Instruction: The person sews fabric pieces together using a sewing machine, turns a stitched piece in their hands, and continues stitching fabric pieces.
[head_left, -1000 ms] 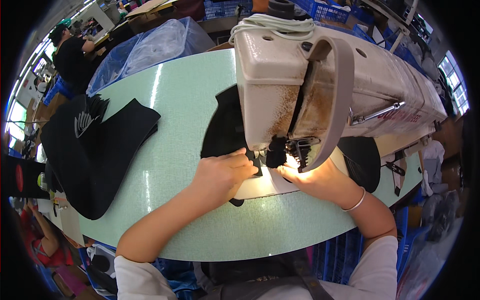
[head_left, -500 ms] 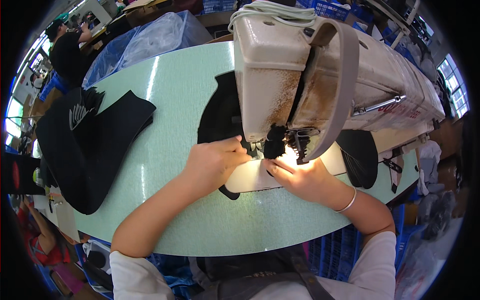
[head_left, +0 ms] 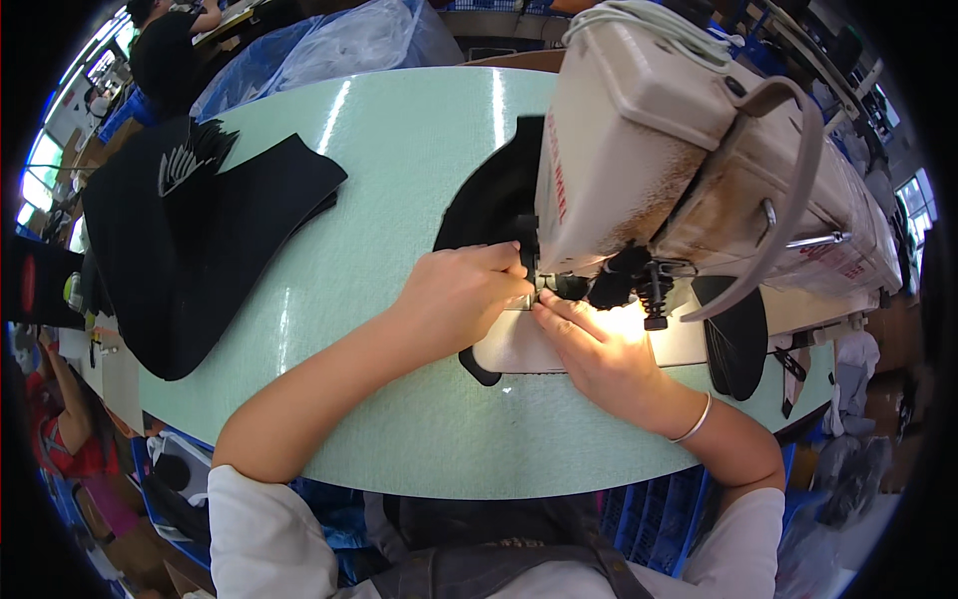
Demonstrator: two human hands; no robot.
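A sewing machine with a worn cream housing stands on the pale green table. Under its needle end lies a black fabric piece, curved at its outer edge and partly hidden by the machine head and my hands. My left hand is closed, its thumb and fingers pinching the piece just left of the presser foot. Right beside the foot, my right hand rests with fingers stretched out on the lit cream bed. Its fingertips are close to my left ones.
A stack of black cut pieces covers the table's left side. More black pieces lie right of the machine bed, near a small dark tool. Behind the table stands a plastic-lined blue bin. Other people work at the far left.
The whole view has shifted, so the machine appears farther right. My right fingers now lie straighter beside the presser foot. My left hand keeps its pinch on the black piece.
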